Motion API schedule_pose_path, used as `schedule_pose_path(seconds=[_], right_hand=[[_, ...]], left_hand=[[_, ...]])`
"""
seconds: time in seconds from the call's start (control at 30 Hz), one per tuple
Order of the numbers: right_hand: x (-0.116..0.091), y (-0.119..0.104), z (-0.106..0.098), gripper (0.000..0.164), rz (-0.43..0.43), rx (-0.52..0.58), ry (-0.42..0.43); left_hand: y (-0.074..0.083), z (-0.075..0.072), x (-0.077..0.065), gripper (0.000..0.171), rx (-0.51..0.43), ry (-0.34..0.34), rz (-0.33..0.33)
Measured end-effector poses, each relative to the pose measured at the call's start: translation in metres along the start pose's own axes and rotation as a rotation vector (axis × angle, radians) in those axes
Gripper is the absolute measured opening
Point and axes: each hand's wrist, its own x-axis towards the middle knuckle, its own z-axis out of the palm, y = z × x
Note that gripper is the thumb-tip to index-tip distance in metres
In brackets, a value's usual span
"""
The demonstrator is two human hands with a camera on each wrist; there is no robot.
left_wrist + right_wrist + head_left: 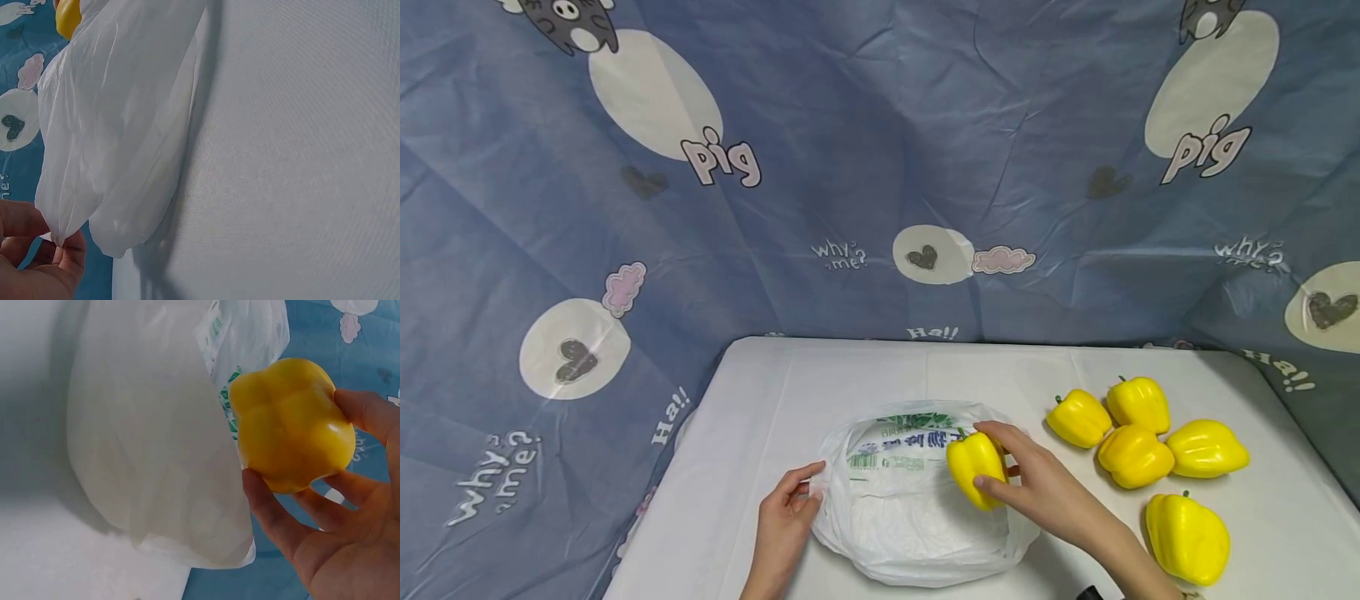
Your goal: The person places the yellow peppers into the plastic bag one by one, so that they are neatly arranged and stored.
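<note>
A white plastic bag [887, 525] with green and blue print stands on the table with its mouth spread wide. At its left rim, my left hand [786, 521] pinches the edge between thumb and fingers; the left wrist view shows the bag's film [112, 125] hanging from that pinch. My right hand [1037, 479] grips a yellow bell pepper [976, 468] over the right part of the bag's mouth, its green stem pointing up and away. From the right wrist camera, the lobed bottom of the pepper [290, 425] shows between thumb and fingers, beside the bag's wall [150, 437].
Several yellow bell peppers [1135, 457] lie grouped on the table's right side. One more pepper [1187, 540] sits nearer the front, beside my right forearm. The white-covered table [850, 367] meets a blue printed cloth [850, 183] at its back edge. A small black object [1088, 593] shows at the bottom.
</note>
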Motion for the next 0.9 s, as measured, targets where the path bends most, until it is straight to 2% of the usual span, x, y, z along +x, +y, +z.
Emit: schedule_pose_path(seconds=[0.27, 0.53, 0.9], right_hand=[[0.007, -0.005, 0.002, 0.065, -0.016, 0.025, -0.031], [0.014, -0.01, 0.004, 0.065, -0.044, 0.006, -0.035], [0.022, -0.016, 0.008, 0.062, -0.101, 0.01, -0.067]], left_hand=[[-0.002, 0.001, 0.0, 0.041, 0.033, 0.006, 0.02], [-0.002, 0.002, 0.0, 0.041, 0.035, 0.007, 0.0], [-0.004, 0.002, 0.001, 0.041, 0.045, 0.008, 0.025]])
